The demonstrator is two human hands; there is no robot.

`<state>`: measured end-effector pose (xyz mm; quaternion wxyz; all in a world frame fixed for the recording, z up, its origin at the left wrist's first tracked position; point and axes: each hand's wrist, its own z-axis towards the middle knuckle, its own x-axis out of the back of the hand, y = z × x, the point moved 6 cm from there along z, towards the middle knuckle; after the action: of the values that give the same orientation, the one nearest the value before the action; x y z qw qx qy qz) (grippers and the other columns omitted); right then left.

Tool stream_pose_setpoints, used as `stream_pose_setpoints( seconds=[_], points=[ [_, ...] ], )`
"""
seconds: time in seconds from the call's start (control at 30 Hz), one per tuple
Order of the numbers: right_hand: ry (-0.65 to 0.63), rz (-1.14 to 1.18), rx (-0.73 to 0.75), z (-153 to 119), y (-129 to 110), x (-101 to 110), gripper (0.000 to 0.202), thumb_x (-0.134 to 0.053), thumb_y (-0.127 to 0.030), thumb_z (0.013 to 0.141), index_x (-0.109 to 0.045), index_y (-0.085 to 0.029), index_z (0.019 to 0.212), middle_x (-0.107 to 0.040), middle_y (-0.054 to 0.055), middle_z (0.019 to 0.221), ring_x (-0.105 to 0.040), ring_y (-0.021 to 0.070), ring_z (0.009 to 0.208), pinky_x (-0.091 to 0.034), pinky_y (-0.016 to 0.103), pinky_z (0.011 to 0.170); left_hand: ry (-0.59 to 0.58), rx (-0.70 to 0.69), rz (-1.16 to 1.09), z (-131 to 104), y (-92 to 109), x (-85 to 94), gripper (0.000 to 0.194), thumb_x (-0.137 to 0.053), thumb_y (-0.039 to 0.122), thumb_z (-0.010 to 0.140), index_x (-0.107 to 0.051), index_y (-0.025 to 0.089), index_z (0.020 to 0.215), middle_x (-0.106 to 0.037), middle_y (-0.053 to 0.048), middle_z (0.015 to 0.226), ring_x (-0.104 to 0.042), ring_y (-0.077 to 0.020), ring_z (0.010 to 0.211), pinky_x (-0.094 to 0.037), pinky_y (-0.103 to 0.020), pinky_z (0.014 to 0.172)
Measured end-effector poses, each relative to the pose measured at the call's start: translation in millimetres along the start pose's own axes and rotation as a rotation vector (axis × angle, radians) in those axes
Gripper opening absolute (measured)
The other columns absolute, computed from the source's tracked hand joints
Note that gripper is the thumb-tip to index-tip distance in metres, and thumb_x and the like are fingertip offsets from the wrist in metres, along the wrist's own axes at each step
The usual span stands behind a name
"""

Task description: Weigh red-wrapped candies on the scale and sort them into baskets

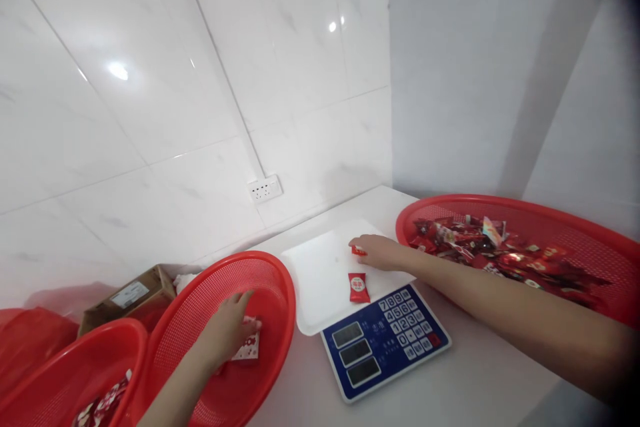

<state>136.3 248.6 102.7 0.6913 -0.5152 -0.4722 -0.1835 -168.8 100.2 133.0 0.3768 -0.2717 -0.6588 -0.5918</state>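
Observation:
My left hand [227, 327] is inside the middle red mesh basket [273, 280]. Its thumb and fingers close on a small white packet with red print [249, 349]; one finger stretches forward, and part of the grip is hidden. Over the white tray [317, 273] of a digital scale, my right hand [375, 251] pinches a small red wrapped packet [358, 250], mostly covered by the fingers. A second red packet with a pale round label [359, 287] lies on the tray's front part, apart from that hand. The blue keypad panel [385, 333] faces me, its displays dark.
To the right, a large red basket [500, 200] holds many shiny red packets, with my right forearm passing over its near side. Another red basket [125, 333] with packets stands at lower left. Behind are a cardboard box [127, 293], red plastic bags [35, 340] and a wall socket [265, 189].

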Motion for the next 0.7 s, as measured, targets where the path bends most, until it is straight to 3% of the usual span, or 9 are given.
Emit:
stream_pose_setpoints(
  seconds=[0.1, 0.2, 0.33, 0.43, 0.57, 0.7],
  points=[
    [0.010, 0.043, -0.009, 1, -2, -7, 0.036, -0.055, -0.007, 0.073, -0.064, -0.013, 0.107, -0.066, 0.017, 0.111, -0.055, 0.0331, 0.110, -0.038, 0.047, 0.094, -0.028, -0.077, -0.004, -1, 17, -13.5, 0.048, -0.062, 0.030, 0.070, -0.059, 0.018, 0.116, -0.054, -0.016, 0.129, -0.043, -0.0361, 0.123, -0.030, -0.047, 0.098],
    [-0.018, 0.148, 0.012, -3, -16, -7, 0.036, -0.050, -0.011, 0.079, -0.058, -0.016, 0.113, -0.069, 0.010, 0.097, -0.063, 0.0233, 0.092, -0.046, 0.037, 0.082, -0.097, -0.170, -0.094, -3, 51, -31.3, 0.043, -0.054, 0.036, 0.079, -0.056, 0.023, 0.121, -0.056, -0.010, 0.129, -0.046, -0.0289, 0.122, -0.032, -0.043, 0.101],
    [-0.246, 0.708, 0.117, -24, -59, -12, 0.046, -0.057, -0.025, 0.081, -0.047, -0.019, 0.125, -0.067, 0.001, 0.077, -0.062, 0.0138, 0.069, -0.047, 0.027, 0.065, -0.200, -0.278, -0.286, -6, 99, -51.7, 0.038, -0.051, 0.040, 0.083, -0.056, 0.023, 0.117, -0.060, -0.007, 0.123, -0.055, -0.0215, 0.109, -0.043, -0.034, 0.091],
    [-0.417, 1.021, 0.126, -45, -87, -19, 0.055, -0.067, -0.032, 0.075, -0.046, -0.021, 0.125, -0.063, -0.002, 0.071, -0.059, 0.0121, 0.064, -0.043, 0.025, 0.060, -0.223, -0.322, -0.409, -5, 122, -59.9, 0.027, -0.050, 0.038, 0.083, -0.061, 0.021, 0.100, -0.066, -0.005, 0.101, -0.059, -0.0171, 0.088, -0.048, -0.028, 0.074],
    [-0.406, 0.999, 0.062, -56, -91, -23, 0.054, -0.064, -0.037, 0.079, -0.044, -0.023, 0.127, -0.062, -0.002, 0.073, -0.058, 0.0114, 0.066, -0.040, 0.024, 0.058, -0.099, -0.291, -0.493, 0, 125, -56.7, 0.015, -0.054, 0.033, 0.080, -0.058, 0.019, 0.077, -0.060, -0.001, 0.077, -0.053, -0.0140, 0.072, -0.043, -0.026, 0.065],
    [-0.357, 0.872, 0.088, -60, -94, -23, 0.047, -0.067, -0.026, 0.073, -0.050, -0.021, 0.117, -0.067, 0.000, 0.082, -0.057, 0.0118, 0.069, -0.043, 0.027, 0.065, -0.050, -0.254, -0.558, -1, 116, -54.1, 0.021, -0.050, 0.036, 0.082, -0.051, 0.019, 0.071, -0.057, 0.000, 0.068, -0.052, -0.0129, 0.065, -0.043, -0.027, 0.062]
  ],
)
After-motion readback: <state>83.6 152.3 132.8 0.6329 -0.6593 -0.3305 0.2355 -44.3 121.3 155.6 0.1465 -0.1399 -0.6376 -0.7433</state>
